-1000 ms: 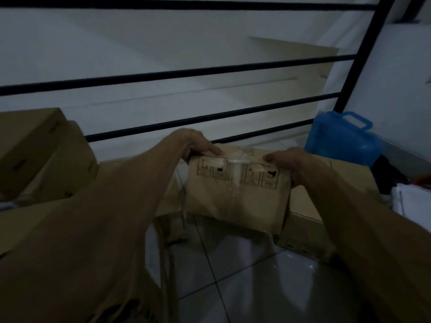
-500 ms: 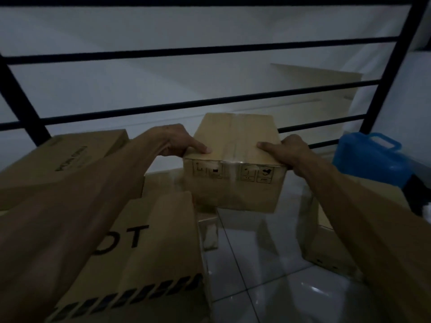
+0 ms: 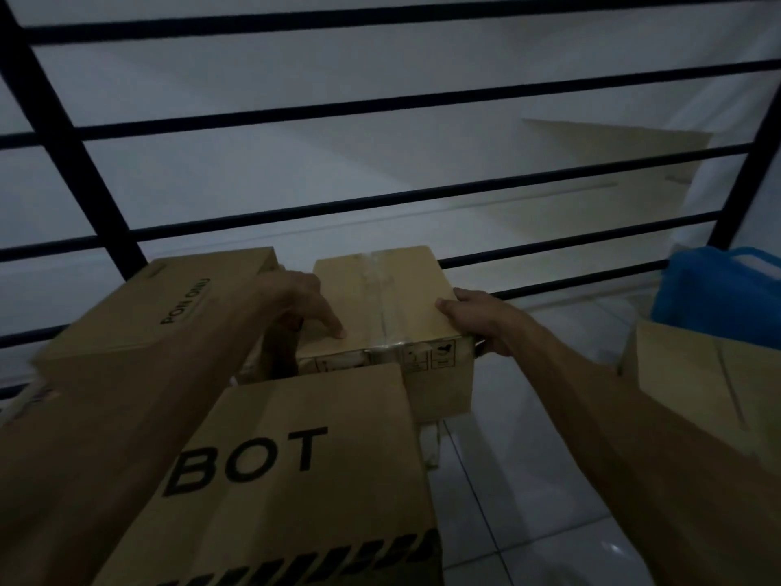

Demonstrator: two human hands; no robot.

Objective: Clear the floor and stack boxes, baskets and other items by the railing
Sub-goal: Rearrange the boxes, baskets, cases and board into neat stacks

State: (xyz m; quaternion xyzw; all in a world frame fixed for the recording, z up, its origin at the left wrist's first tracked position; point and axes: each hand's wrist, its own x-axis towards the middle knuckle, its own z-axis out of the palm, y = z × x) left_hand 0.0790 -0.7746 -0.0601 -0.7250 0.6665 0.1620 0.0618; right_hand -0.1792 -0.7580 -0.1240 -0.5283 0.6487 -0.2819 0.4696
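Note:
A small taped cardboard box (image 3: 380, 298) with handling symbols on its near face is held up in front of the black railing (image 3: 380, 200). My left hand (image 3: 302, 300) grips its left side, thumb on top. My right hand (image 3: 481, 321) grips its right near corner, thumb on top. The box hangs behind a large carton printed "BOT" (image 3: 304, 471) and right of another brown carton (image 3: 169, 306). Whether it rests on anything is hidden.
A blue plastic case (image 3: 718, 289) sits on a cardboard box (image 3: 684, 374) at the right. White tiled floor (image 3: 528, 480) shows between the stacks. Beyond the railing lies a stairwell wall.
Both hands have lifted the small box from the floor and carried it up and leftward toward the stacked cartons by the railing. The view has swung left with it.

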